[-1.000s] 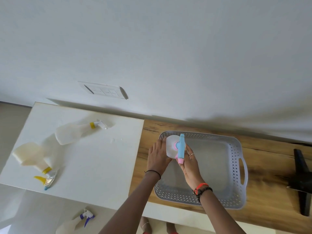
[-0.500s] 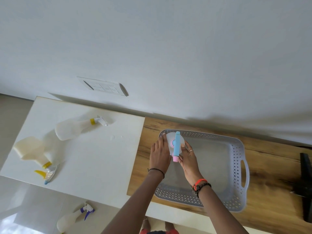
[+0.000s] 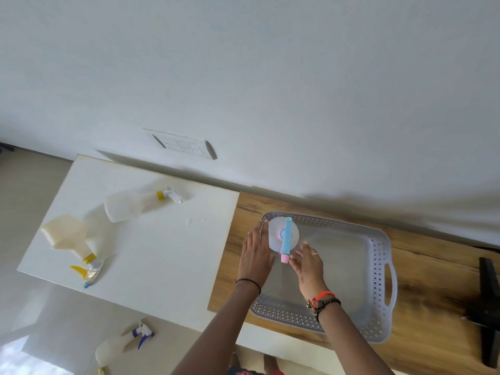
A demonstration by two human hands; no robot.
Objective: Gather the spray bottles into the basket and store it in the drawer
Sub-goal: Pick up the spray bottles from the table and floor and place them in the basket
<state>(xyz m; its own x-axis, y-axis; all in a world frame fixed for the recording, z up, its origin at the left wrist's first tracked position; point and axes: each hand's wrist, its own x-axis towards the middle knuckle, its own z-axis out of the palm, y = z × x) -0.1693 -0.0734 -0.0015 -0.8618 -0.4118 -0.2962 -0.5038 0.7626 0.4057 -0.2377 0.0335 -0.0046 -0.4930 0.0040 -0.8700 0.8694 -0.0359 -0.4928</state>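
- Nearest, a translucent spray bottle with a blue trigger (image 3: 121,345) lies on the floor.
- A round white spray bottle with a blue head (image 3: 284,235) stands upright in the far-left corner of the grey perforated plastic basket (image 3: 378,280), between both hands.
- The left hand (image 3: 255,253) lays straight fingers (image 3: 259,231) against its left side. The right hand (image 3: 308,263), loosely open, grips nothing beside the pink nozzle (image 3: 285,257).
- Two yellow-collared translucent spray bottles (image 3: 130,207) (image 3: 67,236) lie farther left on the white worktop (image 3: 148,253), nearer the left hand.

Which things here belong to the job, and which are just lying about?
Job: grey basket; blue-topped bottle standing in it; white-triggered bottle and yellow-triggered bottle on the white table; purple-triggered bottle on the floor.
Lying about: wall switch plate; black object on the wooden table.
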